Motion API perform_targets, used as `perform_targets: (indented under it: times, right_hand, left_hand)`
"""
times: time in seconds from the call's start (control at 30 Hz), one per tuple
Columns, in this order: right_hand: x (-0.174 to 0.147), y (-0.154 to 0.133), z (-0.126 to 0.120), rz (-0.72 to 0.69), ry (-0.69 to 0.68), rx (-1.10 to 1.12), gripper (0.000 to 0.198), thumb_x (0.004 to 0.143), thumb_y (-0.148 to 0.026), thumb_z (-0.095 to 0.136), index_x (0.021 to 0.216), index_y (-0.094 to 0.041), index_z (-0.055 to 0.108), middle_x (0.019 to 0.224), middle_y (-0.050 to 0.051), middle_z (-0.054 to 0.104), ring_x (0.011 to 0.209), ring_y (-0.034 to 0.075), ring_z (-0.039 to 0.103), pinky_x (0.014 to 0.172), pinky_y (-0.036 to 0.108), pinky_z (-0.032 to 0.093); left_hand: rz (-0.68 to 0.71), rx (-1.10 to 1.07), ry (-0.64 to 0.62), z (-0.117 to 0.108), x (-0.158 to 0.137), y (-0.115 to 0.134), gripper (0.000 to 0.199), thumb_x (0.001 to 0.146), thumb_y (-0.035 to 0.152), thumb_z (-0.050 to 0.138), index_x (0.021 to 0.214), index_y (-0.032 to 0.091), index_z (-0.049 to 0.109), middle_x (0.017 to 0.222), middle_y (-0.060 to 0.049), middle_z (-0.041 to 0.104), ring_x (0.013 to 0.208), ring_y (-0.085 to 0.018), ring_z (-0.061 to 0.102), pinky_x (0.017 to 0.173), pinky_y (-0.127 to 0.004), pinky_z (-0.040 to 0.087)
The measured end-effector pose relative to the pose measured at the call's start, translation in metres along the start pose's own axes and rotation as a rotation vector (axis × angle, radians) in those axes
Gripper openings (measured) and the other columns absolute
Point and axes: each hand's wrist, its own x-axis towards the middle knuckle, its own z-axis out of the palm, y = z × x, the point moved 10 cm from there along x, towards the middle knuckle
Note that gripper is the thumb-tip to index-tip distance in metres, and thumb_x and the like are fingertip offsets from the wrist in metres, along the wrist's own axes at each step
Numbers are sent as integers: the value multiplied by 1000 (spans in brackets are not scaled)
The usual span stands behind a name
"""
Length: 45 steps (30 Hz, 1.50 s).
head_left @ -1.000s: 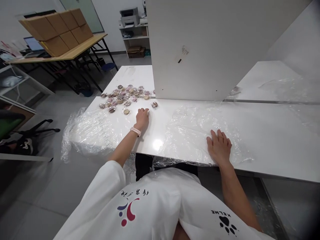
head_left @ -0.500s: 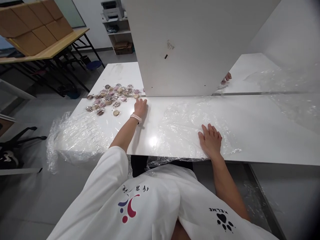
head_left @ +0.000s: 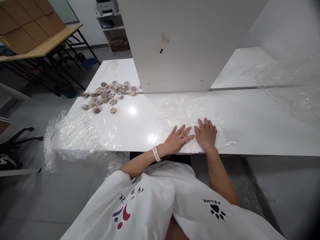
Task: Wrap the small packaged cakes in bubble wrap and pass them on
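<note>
Resting palms-down on clear film (head_left: 172, 111).
Holding left hand (head_left: 176, 140) spread wide just beside right hand (head_left: 206, 134), fingers loosely parted, at a white surface (head_left: 250, 128) strewn leftward with wrapped discs (head_left: 105, 99).

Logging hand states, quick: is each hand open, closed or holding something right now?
Left hand: open, fingers spread over the clear plastic, no grip visible.
Right hand: open, palm down at the clear plastic, no grip visible.
</note>
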Motion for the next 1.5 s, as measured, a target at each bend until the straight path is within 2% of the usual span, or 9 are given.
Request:
perform_targets:
  times: [0.2, 0.3, 0.43, 0.57, 0.77, 0.93, 1.1, 1.3, 1.5]
  right_hand:
    - [-11, -11, -48, -64, 278, 247, 44, 99, -41, 40, 132, -20, 61, 137, 14, 59, 134, 30, 46, 110, 52, 36]
    - [-28, -49, -56, -309, 155, 388, 39, 100, -39, 42, 130, -25, 62, 138, 9, 60, 135, 27, 46, 112, 47, 36]
    - [-59, -97, -32, -568, -218, 338, 58, 99, -52, 42, 153, -29, 39, 160, 7, 34, 149, 27, 27, 117, 48, 30]
    - [-74, -110, -16, -644, -349, 280, 95, 87, -72, 51, 161, -25, 16, 166, 12, 16, 152, 32, 15, 120, 51, 25]
    - [-75, -112, -18, -658, -326, 300, 79, 95, -61, 48, 160, -26, 21, 165, 9, 21, 152, 29, 17, 120, 50, 25]
    - [-54, -108, -25, -551, -300, 499, 43, 104, -39, 34, 139, -30, 58, 148, 2, 53, 141, 22, 42, 112, 46, 39]
    - [-27, -98, -27, -313, -271, 778, 25, 94, -43, 56, 101, -29, 76, 116, 1, 73, 113, 23, 63, 96, 43, 53]
    - [-18, -95, -26, -161, -336, 831, 15, 84, -40, 66, 80, -28, 74, 107, 1, 74, 104, 22, 66, 92, 41, 53]
    - [-12, -95, -21, -98, -401, 903, 15, 82, -39, 67, 81, -25, 74, 101, 2, 75, 98, 21, 68, 88, 37, 54]
  left_hand:
    - [-129, -19, -93, -22, -43, -18, 87, 90, 58, 58, 159, 25, 16, 166, -15, 12, 154, -36, 2, 120, -65, 15]
    - [-151, -54, -99, -25, -77, -16, 106, 82, 60, 69, 160, 19, 10, 165, -18, 15, 154, -35, 5, 121, -62, 17]
    - [-152, -59, -29, -24, -118, -25, 59, 93, 25, 62, 148, 27, 42, 154, -11, 45, 148, -27, 33, 121, -57, 27]
    - [-251, -147, 139, -46, -142, -50, 25, 96, 19, 54, 114, 26, 69, 123, -6, 72, 125, -22, 61, 108, -48, 47]
    - [-472, -164, 193, -94, -112, -92, 20, 97, 32, 54, 96, 23, 72, 87, -3, 77, 80, -19, 71, 73, -31, 54]
    - [-471, 30, 178, -125, -41, -111, 13, 94, 20, 57, 89, 20, 69, 84, -4, 73, 85, -21, 66, 97, -44, 47]
    - [-410, 210, 560, -151, -31, -70, 26, 93, 11, 48, 113, 22, 61, 125, -10, 62, 119, -27, 53, 106, -52, 35]
    - [-205, 286, 831, -129, -117, 17, 24, 87, 14, 61, 102, 32, 63, 94, -4, 67, 94, -21, 60, 90, -43, 43]
    - [-45, 169, 680, -106, -139, 33, 41, 92, 15, 58, 123, 43, 58, 105, 2, 72, 111, -19, 64, 110, -47, 38]
